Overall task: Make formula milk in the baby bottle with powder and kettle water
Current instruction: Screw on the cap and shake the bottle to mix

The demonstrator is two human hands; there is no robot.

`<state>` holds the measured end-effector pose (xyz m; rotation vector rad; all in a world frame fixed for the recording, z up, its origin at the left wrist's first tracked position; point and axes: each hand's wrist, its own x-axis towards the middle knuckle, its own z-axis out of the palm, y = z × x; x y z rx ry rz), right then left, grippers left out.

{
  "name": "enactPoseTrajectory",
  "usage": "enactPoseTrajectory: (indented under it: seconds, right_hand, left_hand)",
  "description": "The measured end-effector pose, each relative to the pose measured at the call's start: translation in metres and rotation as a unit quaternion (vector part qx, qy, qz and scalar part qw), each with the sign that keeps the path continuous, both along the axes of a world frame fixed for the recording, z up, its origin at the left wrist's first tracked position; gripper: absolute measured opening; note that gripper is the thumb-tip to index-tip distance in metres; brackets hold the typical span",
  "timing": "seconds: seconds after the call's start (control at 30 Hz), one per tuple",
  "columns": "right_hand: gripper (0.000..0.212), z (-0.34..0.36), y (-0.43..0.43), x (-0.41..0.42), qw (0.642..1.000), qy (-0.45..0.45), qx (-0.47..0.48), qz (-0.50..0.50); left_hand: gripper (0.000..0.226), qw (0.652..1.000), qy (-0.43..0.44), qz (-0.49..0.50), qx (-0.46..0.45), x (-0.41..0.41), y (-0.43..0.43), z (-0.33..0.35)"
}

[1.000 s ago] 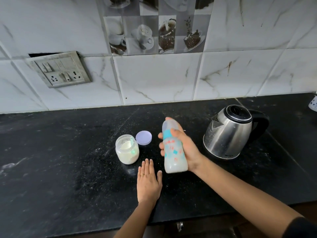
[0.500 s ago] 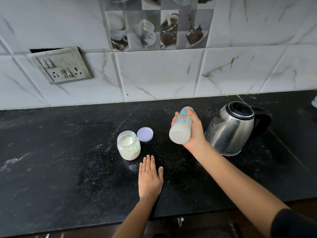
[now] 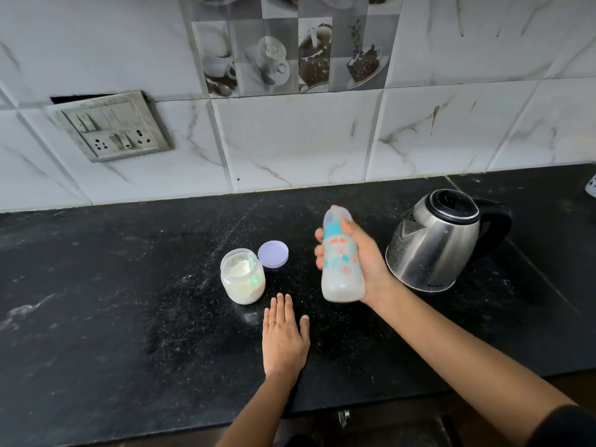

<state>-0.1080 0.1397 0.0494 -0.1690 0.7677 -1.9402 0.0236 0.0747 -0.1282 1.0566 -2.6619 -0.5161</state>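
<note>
Black speckled stone counter [image 3: 96, 317] runs across the frame under marbled wall tiles, with a socket plate [image 3: 109, 127] at upper left. At centre the right hand [image 3: 371, 269] grasps the capped baby bottle [image 3: 342, 262], fingers wrapped round its body, holding it nearly upright above the counter with milky liquid inside. Its outline is soft, so this looks like the mixing shake. The left hand [image 3: 283, 340] lies flat and released on the stone, holding nothing. The risk sits on both sides: the powder jar [image 3: 242, 279] stands uncapped at centre left, its lid [image 3: 273, 254] just behind it, and a wide swing could tip it. The kettle [image 3: 435, 243], possibly hot, is close to the right hand's knuckles. A loose collar would spray milk. Free room lies in the left half of the frame; the counter's front edge runs near the left wrist.
</note>
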Motion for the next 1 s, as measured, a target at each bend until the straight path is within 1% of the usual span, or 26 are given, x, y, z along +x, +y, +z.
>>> enactPoseTrajectory:
  seconds: [0.03,0.07,0.1,0.13,0.17,0.2,0.23,0.27,0.33,0.37,0.4,0.43,0.47,0.5,0.53,0.57,0.6,0.67,0.7,0.73,0.77,0.83,0.87,0.9,0.93,1.0]
  right_hand:
    - [0.054,0.000,0.002,0.004,1.000,0.028,0.002,0.013]
    - [0.055,0.003,0.002,0.003,0.999,0.036,-0.004,0.012]
    - [0.053,0.006,-0.002,-0.002,1.000,0.009,-0.012,-0.014]
    - [0.045,0.009,-0.006,-0.009,0.998,-0.043,-0.019,-0.047]
    - [0.033,0.013,-0.009,-0.015,0.992,-0.093,-0.018,-0.082]
    - [0.024,0.016,-0.009,-0.017,0.988,-0.117,-0.013,-0.104]
    - [0.022,0.016,-0.009,-0.015,0.989,-0.111,-0.008,-0.096]
    - [0.024,0.013,-0.008,-0.009,0.995,-0.077,-0.009,-0.062]
    - [0.051,0.005,-0.006,0.003,1.000,0.018,-0.002,0.007]
    - [0.056,0.005,-0.004,0.005,0.998,0.052,-0.006,0.023]
    - [0.056,0.008,-0.005,0.003,0.998,0.061,-0.013,0.020]
    - [0.056,0.010,-0.008,-0.002,0.999,0.030,-0.023,-0.006]
    - [0.050,0.013,-0.011,-0.008,0.998,-0.029,-0.035,-0.036]
    - [0.038,0.016,-0.013,-0.014,0.993,-0.086,-0.032,-0.068]
    - [0.029,0.016,-0.013,-0.015,0.989,-0.117,-0.026,-0.086]
    - [0.029,0.015,-0.012,-0.011,0.990,-0.112,-0.020,-0.078]
    - [0.037,0.008,-0.010,-0.004,0.996,-0.080,-0.018,-0.045]
    - [0.062,-0.002,-0.007,0.009,0.999,0.008,-0.023,0.024]
    - [0.067,-0.002,-0.005,0.013,0.998,0.037,-0.028,0.039]
    - [0.067,0.001,-0.006,0.011,0.998,0.041,-0.032,0.038]
    - [0.064,0.003,-0.009,0.005,0.999,0.011,-0.032,0.011]
    - [0.043,0.009,-0.013,-0.010,0.993,-0.094,-0.024,-0.063]
    - [0.034,0.011,-0.014,-0.015,0.988,-0.127,-0.016,-0.084]
    - [0.034,0.011,-0.012,-0.014,0.989,-0.126,-0.008,-0.077]
    - [0.042,0.008,-0.011,-0.009,0.994,-0.098,-0.002,-0.043]
    - [0.066,0.001,-0.007,0.000,0.999,-0.016,-0.006,0.033]
  left_hand:
    - [0.078,1.000,-0.001,0.000,0.000,0.000,0.000,0.000]
    - [0.078,1.000,-0.002,0.000,-0.001,0.000,0.000,0.000]
    - [0.079,1.000,-0.003,-0.001,-0.001,-0.001,0.000,0.000]
    - [0.079,1.000,-0.004,-0.001,0.000,0.000,0.000,0.000]
    - [0.079,1.000,-0.005,-0.001,0.000,0.000,0.000,0.001]
    - [0.079,1.000,-0.007,-0.001,-0.001,0.000,0.000,0.001]
    - [0.080,1.000,-0.010,-0.002,-0.002,0.001,0.000,0.001]
    - [0.080,1.000,-0.012,-0.002,-0.002,0.001,0.000,0.002]
    - [0.079,1.000,-0.010,-0.001,-0.001,0.001,0.000,0.002]
    - [0.079,1.000,-0.007,-0.001,0.000,0.001,0.000,0.002]
    - [0.079,1.000,-0.006,-0.002,0.001,0.001,0.000,0.002]
    - [0.079,1.000,-0.007,-0.004,0.002,0.001,0.000,0.002]
    - [0.079,1.000,-0.007,-0.004,0.002,0.000,0.000,0.002]
    - [0.079,1.000,-0.008,-0.004,0.002,0.000,0.000,0.002]
    - [0.079,1.000,-0.009,-0.005,0.002,0.000,0.000,0.003]
    - [0.080,1.000,-0.009,-0.006,0.002,0.000,0.000,0.003]
    - [0.081,1.000,-0.010,-0.006,0.003,0.001,0.000,0.004]
    - [0.081,1.000,-0.010,-0.005,0.003,0.001,0.000,0.004]
    - [0.081,1.000,-0.007,-0.004,0.003,0.001,0.000,0.005]
    - [0.080,1.000,-0.006,-0.004,0.003,0.001,0.000,0.005]
    - [0.080,1.000,-0.006,-0.005,0.002,0.001,0.000,0.005]
    - [0.080,1.000,-0.006,-0.004,0.001,0.001,0.000,0.004]
    - [0.079,1.000,-0.005,-0.004,0.000,0.001,0.000,0.005]
    - [0.079,1.000,-0.004,-0.005,-0.001,0.002,0.001,0.005]
    - [0.079,1.000,-0.005,-0.005,0.001,0.002,0.001,0.005]
    - [0.079,1.000,-0.005,-0.004,0.005,0.001,0.000,0.005]
